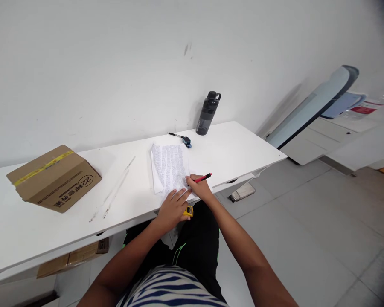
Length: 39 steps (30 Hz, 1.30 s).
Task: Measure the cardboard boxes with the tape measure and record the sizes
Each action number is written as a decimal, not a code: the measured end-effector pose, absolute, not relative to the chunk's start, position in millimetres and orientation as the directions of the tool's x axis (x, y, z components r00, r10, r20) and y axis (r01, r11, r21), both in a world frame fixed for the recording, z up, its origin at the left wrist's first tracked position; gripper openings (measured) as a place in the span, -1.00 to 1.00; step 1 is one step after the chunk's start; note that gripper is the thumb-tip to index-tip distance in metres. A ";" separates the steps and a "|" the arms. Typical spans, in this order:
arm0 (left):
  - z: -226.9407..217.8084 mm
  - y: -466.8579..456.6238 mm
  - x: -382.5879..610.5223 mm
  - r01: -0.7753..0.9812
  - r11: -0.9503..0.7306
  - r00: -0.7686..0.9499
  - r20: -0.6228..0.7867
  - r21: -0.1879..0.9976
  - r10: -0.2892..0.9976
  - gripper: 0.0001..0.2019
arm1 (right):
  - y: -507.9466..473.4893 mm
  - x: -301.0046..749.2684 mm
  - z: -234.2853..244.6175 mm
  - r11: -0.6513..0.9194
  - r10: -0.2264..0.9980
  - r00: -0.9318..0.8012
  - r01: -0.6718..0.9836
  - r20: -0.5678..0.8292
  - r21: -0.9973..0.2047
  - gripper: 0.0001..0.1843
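My right hand (199, 187) is closed around a red pen (202, 178), its tip down at the lower right of a sheaf of paper (169, 164) covered in rows of dense writing. My left hand (171, 211) lies with its fingertips on the paper's lower edge. Between its thumb and palm, just off the table's front edge, it holds a yellow tape measure (188, 210), partly hidden by the hand. Past the paper's top right corner are a black pen (175, 134) and a small dark blue object (187, 141) whose kind I cannot make out.
The white table (128, 196) runs along a wall. A dark water bottle (208, 113) stands at its back. On the left is a cardboard box (54, 179) with yellow tape. Another carton (73, 258) sits below the tabletop. A large dark-edged panel (313, 106) leans at right.
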<state>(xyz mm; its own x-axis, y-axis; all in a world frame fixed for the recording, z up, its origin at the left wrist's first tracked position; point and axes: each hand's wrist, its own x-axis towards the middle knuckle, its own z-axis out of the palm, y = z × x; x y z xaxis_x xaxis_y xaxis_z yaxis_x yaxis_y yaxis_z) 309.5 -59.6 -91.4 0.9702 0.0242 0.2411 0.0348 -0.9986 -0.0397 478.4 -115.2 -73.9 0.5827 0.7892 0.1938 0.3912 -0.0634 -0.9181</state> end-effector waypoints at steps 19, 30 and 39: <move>-87.3 -61.1 310.2 0.040 -0.997 0.973 0.228 -0.061 0.025 -0.57 | -115.6 476.5 -76.6 -0.047 0.760 0.602 0.427 0.245 -0.903 -0.53; -85.1 -61.4 310.2 0.046 -0.998 0.974 0.226 -0.050 0.033 -0.60 | -115.8 478.9 -74.2 -0.044 0.764 0.600 0.415 0.237 -0.909 -0.55; -88.5 -60.0 309.8 0.054 -0.990 0.971 0.239 -0.132 0.021 -0.55 | -115.7 476.1 -75.6 -0.040 0.727 0.636 0.414 0.258 -0.909 -0.54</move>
<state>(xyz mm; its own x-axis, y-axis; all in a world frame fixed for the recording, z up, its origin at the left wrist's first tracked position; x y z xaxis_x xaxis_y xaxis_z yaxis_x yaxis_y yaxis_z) 309.8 -60.0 -88.5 0.9708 0.0213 0.2391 0.0542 -0.9898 -0.1319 476.1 -115.7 -75.6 0.6360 0.7274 0.2578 0.4142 -0.0398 -0.9093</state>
